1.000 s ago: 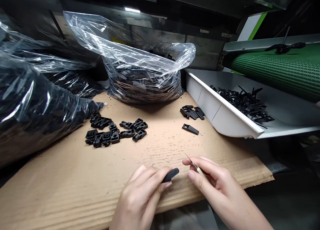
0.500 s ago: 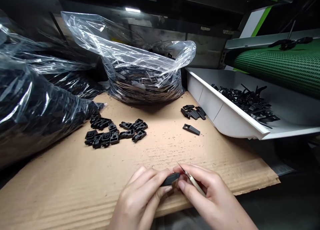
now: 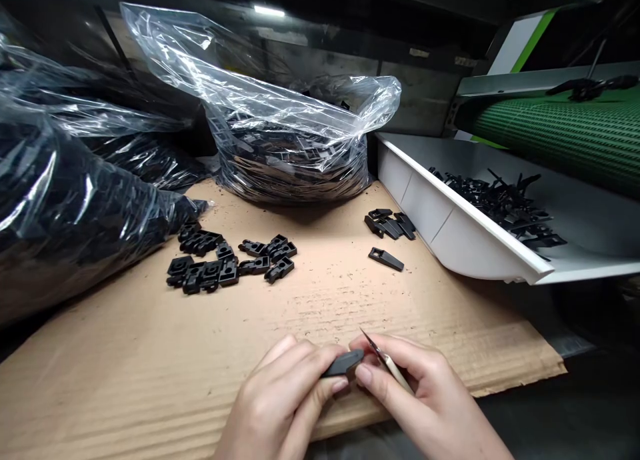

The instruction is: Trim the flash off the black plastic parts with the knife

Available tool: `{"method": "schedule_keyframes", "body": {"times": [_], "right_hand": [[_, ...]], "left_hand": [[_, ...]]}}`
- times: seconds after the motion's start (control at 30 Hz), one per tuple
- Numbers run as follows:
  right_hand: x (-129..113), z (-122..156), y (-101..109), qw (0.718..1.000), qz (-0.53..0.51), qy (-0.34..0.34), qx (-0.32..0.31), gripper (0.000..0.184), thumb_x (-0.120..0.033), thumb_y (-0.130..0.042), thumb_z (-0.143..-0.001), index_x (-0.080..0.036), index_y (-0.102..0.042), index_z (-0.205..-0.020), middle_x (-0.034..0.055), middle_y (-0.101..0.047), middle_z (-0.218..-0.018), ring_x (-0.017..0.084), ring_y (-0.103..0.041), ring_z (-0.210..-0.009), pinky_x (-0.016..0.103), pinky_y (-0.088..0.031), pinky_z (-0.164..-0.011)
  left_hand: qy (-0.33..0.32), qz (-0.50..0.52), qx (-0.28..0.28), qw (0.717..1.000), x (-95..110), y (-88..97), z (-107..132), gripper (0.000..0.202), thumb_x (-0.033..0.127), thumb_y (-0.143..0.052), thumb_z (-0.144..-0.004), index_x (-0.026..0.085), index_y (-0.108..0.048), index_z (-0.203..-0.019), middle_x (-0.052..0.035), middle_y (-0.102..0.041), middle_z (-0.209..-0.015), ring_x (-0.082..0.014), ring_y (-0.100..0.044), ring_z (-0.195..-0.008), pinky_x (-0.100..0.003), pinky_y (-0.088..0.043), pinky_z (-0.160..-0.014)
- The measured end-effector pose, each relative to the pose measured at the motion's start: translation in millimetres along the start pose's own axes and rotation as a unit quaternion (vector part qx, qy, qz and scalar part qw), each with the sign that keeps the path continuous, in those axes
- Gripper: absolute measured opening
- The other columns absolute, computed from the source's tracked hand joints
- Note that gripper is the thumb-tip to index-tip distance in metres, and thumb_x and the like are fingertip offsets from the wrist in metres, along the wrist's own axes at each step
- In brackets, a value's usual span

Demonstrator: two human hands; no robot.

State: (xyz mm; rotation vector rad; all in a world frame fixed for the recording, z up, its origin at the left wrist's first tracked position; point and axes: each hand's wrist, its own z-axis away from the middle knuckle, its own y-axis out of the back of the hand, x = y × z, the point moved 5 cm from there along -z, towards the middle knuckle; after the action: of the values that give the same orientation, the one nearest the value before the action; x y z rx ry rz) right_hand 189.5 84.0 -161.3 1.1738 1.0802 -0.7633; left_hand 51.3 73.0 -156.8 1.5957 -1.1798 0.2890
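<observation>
Near the front edge of the cardboard, my left hand (image 3: pixel 285 393) pinches a black plastic part (image 3: pixel 344 364) between thumb and fingers. My right hand (image 3: pixel 417 383) is closed around a craft knife (image 3: pixel 395 370) with a pale handle; its thin pointed blade sticks up and to the left. The right thumb and fingertips are at the right end of the black part, and whether they touch it I cannot tell. Beyond the hands lies a single tapered black part (image 3: pixel 386 259), with several similar black parts (image 3: pixel 390 224) behind it.
Several small black clips (image 3: pixel 213 273) lie in a group on the left of the cardboard (image 3: pixel 150 353). A clear bag (image 3: pixel 295 160) of black parts stands behind, another bag (image 3: pixel 75 227) at left. At right, a white tray (image 3: pixel 465 237) holds black parts under a green conveyor belt (image 3: pixel 565 123).
The black part in my left hand has tilted, showing more of its upper face and end. The knife blade has shifted slightly right and down. The camera view has moved a little.
</observation>
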Motion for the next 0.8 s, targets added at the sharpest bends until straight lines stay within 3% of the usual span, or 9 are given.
{"method": "schedule_keyframes", "body": {"times": [0.17,0.3,0.43,0.6,0.8], "right_hand": [[-2.0,-2.3,-1.2,0.999,0.040,-0.020,0.010,0.022,-0.028,-0.047,-0.081,-0.016,-0.053,-0.064,-0.0017,-0.050,-0.060,0.012,-0.048,-0.060,0.021,-0.036,-0.055],[0.2,-2.5,0.5,0.996,-0.017,-0.081,-0.015,0.034,-0.032,-0.043,-0.084,-0.016,-0.042,-0.054,-0.0043,-0.040,-0.051,0.007,-0.035,-0.049,0.020,-0.027,-0.046],[-3.4,-0.5,4.0,0.995,-0.081,-0.060,-0.020,0.030,-0.034,-0.049,-0.081,-0.015,-0.051,-0.059,-0.0037,-0.045,-0.055,0.007,-0.035,-0.049,0.019,-0.027,-0.047],[-4.0,2.2,6.0,0.997,-0.038,-0.067,0.007,0.030,-0.032,-0.051,-0.080,-0.014,-0.051,-0.056,-0.0027,-0.047,-0.053,0.008,-0.040,-0.052,0.019,-0.030,-0.050],[-6.7,4.1,3.8,0.999,-0.007,-0.051,0.004,0.035,-0.036,-0.047,-0.082,-0.014,-0.053,-0.055,-0.0033,-0.044,-0.051,0.008,-0.040,-0.050,0.019,-0.029,-0.048]], "left_hand": [[-0.010,0.000,0.001,1.000,0.8,-0.6,0.2,0.027,0.010,-0.053,-0.081,0.025,-0.056,-0.103,0.0024,-0.062,-0.080,-0.0123,-0.054,-0.073,-0.018,-0.044,-0.066],[0.002,0.017,-0.002,1.000,4.1,-0.8,-0.4,0.018,0.012,-0.052,-0.081,0.023,-0.061,-0.092,0.0012,-0.063,-0.076,-0.0137,-0.054,-0.070,-0.020,-0.043,-0.065],[0.116,0.113,-0.005,0.987,-0.9,-1.5,0.8,0.020,0.022,-0.047,-0.084,0.028,-0.062,-0.096,0.0030,-0.064,-0.074,-0.0138,-0.058,-0.070,-0.020,-0.043,-0.067],[0.277,0.175,0.018,0.944,-13.9,-4.1,12.0,0.027,0.037,-0.043,-0.084,0.028,-0.057,-0.106,0.0009,-0.063,-0.091,-0.0135,-0.057,-0.070,-0.022,-0.044,-0.070],[0.306,0.189,0.015,0.933,-14.6,-5.4,11.4,0.021,0.042,-0.042,-0.083,0.025,-0.054,-0.086,0.0034,-0.052,-0.071,-0.0137,-0.052,-0.065,-0.022,-0.042,-0.063]]}}
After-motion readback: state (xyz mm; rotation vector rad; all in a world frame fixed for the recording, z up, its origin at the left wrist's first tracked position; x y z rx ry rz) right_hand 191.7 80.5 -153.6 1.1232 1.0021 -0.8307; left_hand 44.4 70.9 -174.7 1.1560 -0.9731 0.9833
